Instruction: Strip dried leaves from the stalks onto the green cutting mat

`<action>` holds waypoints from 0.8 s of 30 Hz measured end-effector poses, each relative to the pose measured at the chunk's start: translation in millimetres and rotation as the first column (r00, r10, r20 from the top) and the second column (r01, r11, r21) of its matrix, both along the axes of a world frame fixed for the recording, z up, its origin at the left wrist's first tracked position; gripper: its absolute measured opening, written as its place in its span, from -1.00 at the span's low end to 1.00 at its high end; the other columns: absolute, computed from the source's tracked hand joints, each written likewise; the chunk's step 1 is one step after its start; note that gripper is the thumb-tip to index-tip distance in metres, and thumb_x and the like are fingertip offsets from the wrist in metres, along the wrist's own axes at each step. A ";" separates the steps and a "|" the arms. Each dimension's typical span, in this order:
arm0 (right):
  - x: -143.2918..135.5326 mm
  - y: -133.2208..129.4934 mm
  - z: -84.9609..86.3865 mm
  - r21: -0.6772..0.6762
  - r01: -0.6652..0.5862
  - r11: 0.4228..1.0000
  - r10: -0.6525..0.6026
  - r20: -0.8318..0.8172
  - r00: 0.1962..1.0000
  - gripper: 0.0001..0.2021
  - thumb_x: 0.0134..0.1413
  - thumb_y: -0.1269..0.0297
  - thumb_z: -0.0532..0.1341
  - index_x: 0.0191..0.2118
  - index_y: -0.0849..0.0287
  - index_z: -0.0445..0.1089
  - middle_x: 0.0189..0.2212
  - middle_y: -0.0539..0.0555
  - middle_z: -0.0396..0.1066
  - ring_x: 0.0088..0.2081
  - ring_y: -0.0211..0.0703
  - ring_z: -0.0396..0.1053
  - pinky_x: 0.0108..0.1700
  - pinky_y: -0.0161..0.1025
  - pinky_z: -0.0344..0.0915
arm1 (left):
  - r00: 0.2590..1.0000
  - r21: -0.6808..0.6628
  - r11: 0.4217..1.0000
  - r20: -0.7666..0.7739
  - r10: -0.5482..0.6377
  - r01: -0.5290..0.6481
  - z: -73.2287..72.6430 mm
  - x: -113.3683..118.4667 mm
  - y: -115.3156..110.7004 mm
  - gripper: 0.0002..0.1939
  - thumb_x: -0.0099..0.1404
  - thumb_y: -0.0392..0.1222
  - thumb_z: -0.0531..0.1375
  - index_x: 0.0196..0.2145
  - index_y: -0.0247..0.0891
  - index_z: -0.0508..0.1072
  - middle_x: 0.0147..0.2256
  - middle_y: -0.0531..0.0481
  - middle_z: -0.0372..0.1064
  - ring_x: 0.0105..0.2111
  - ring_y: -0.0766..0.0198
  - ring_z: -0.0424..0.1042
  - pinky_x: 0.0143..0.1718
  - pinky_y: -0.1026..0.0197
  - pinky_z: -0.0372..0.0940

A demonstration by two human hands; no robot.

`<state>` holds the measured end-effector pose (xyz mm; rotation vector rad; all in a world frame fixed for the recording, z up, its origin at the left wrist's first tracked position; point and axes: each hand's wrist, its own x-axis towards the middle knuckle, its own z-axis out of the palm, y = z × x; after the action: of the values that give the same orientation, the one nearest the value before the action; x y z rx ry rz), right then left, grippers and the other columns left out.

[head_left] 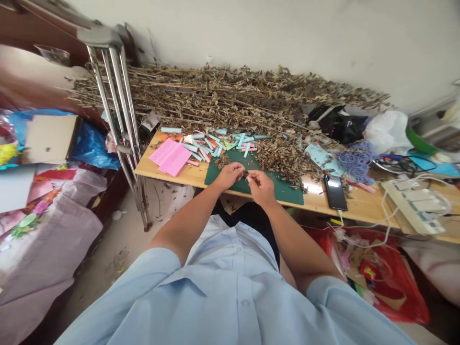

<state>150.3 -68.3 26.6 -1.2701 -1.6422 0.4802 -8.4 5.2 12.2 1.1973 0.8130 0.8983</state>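
My left hand [230, 175] and my right hand [261, 187] nearly meet above the front of a green mat [289, 191]. Between them, both pinch a small piece of dried plant [246, 173]. A heap of dried leaves [282, 158] covers the mat's right part, and a smaller clump [223, 161] lies at its back left. Behind the mat are several blue and pink paper rolls [241, 139]. Pink sheets [170, 156] lie to the left. Long dried stalks [215, 96] stretch along the wall.
Metal crutches [117, 96] lean at the table's left end. On the right are a phone [335, 192] with a cable, purple yarn [355, 162] and a power strip [413, 206]. A red bag [402, 292] sits below the table [366, 211].
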 end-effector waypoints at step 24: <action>-5.3 -5.7 -13.0 0.171 -0.015 0.985 -0.028 0.246 0.969 -0.74 0.23 0.21 0.24 0.02 0.10 0.44 -0.07 0.18 0.49 -0.10 -0.01 0.46 0.00 -0.02 0.43 | 0.986 -0.174 0.983 0.163 -0.027 0.055 3.4 -6.2 2.8 -0.75 0.08 -0.25 0.14 -0.23 -0.30 0.41 -0.45 0.03 0.34 -0.53 0.36 0.33 -0.56 0.35 0.09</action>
<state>145.0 -74.0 13.6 -1.2434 -1.8427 0.1740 -14.6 8.0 15.5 0.9695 0.7203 0.8574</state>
